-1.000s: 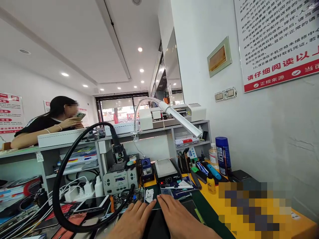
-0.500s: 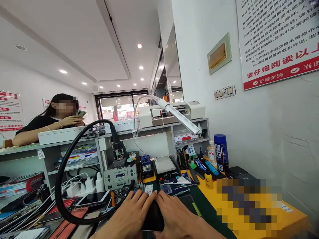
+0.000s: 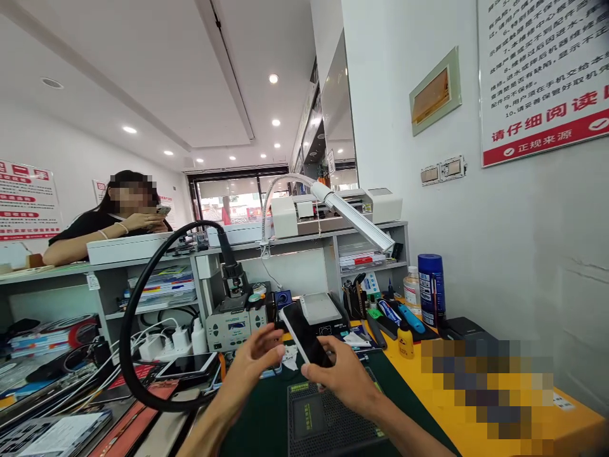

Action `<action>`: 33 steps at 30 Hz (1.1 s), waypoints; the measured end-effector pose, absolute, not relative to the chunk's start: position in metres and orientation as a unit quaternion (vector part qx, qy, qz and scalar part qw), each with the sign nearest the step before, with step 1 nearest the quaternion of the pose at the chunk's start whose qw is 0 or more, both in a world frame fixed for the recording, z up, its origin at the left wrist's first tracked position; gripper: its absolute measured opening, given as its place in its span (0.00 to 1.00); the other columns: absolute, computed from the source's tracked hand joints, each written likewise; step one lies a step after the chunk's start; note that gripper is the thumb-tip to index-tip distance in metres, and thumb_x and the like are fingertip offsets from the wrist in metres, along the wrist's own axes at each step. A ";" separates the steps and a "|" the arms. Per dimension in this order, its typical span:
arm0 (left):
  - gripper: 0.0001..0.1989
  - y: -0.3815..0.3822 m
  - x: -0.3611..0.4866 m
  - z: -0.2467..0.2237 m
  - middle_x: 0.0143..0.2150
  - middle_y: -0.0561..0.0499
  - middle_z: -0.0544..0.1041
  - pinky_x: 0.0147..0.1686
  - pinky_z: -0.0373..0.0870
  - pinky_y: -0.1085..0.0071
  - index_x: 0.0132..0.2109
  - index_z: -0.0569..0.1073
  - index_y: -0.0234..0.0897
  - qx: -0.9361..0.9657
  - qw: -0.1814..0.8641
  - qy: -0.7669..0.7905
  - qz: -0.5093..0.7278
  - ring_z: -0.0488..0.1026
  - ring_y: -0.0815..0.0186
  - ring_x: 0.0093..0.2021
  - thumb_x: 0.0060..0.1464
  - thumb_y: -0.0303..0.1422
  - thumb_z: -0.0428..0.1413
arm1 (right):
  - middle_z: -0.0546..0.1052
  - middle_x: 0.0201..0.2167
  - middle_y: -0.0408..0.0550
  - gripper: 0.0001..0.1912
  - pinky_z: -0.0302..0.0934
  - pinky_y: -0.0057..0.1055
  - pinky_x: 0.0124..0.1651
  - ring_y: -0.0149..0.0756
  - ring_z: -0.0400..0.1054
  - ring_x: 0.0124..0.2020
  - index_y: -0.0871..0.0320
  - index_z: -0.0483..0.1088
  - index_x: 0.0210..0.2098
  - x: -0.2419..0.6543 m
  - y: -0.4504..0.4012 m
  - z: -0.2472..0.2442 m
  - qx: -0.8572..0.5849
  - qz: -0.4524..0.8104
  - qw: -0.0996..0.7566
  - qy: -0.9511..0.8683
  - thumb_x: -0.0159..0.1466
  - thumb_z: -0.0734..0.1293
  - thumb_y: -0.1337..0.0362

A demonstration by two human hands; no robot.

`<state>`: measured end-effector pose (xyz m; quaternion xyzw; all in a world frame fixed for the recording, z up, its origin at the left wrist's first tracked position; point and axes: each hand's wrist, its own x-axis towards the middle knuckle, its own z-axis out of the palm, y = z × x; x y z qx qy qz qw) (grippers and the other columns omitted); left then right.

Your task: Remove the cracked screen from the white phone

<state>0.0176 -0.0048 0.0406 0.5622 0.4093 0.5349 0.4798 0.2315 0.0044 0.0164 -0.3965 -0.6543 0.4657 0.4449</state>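
Note:
A smartphone [image 3: 304, 333] with a black face and a pale side edge is held tilted above the work surface. My right hand [image 3: 345, 374] grips its lower end, thumb on the near edge and fingers around the far side. To the left of the phone is my left hand [image 3: 254, 358], its fingers apart and slightly curled, with nothing in it. Below both hands a black perforated pad [image 3: 328, 422] with yellow-green markings lies on the dark green mat [image 3: 257, 412].
A hot-air station [image 3: 233, 330] with a thick black hose [image 3: 126, 343] stands left of centre. Phones and panels lie at far left. A blue spray can [image 3: 431, 289] and a yellow bottle [image 3: 405, 343] stand at right. Across the counter, a person [image 3: 124, 216] leans, holding a phone.
Both hands were together on the dark phone low over the mat. Now the right hand has lifted and tilted it, and the left hand has come off it. The view has shifted slightly.

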 end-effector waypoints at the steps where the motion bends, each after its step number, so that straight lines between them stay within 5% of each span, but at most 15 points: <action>1: 0.34 -0.001 0.026 0.038 0.62 0.34 0.69 0.55 0.68 0.52 0.60 0.66 0.36 0.560 0.508 0.386 0.529 0.68 0.44 0.61 0.50 0.45 0.65 | 0.71 0.47 0.56 0.32 0.71 0.35 0.36 0.47 0.71 0.45 0.61 0.68 0.53 0.229 0.006 0.017 -0.386 0.493 0.446 -0.640 0.55 0.74 0.51; 12: 0.21 0.033 0.057 0.027 0.49 0.35 0.79 0.34 0.73 0.67 0.48 0.78 0.30 0.535 0.612 0.273 0.515 0.77 0.55 0.42 0.51 0.38 0.66 | 0.70 0.41 0.52 0.28 0.74 0.33 0.32 0.41 0.72 0.40 0.64 0.70 0.48 0.218 0.024 0.014 -0.407 0.529 0.456 -0.588 0.56 0.74 0.50; 24: 0.17 0.055 0.041 0.006 0.44 0.37 0.82 0.49 0.72 0.60 0.43 0.79 0.28 0.430 0.657 0.224 0.578 0.78 0.52 0.47 0.55 0.40 0.62 | 0.71 0.51 0.60 0.42 0.72 0.33 0.36 0.42 0.75 0.42 0.66 0.64 0.60 0.226 0.034 0.013 -0.372 0.528 0.403 -0.648 0.56 0.74 0.45; 33: 0.14 0.052 0.039 0.007 0.45 0.40 0.82 0.50 0.74 0.59 0.46 0.77 0.29 0.354 0.678 0.204 0.611 0.79 0.55 0.43 0.57 0.36 0.61 | 0.74 0.39 0.50 0.31 0.71 0.31 0.32 0.40 0.76 0.38 0.62 0.69 0.50 0.221 0.032 0.011 -0.316 0.583 0.382 -0.644 0.55 0.76 0.49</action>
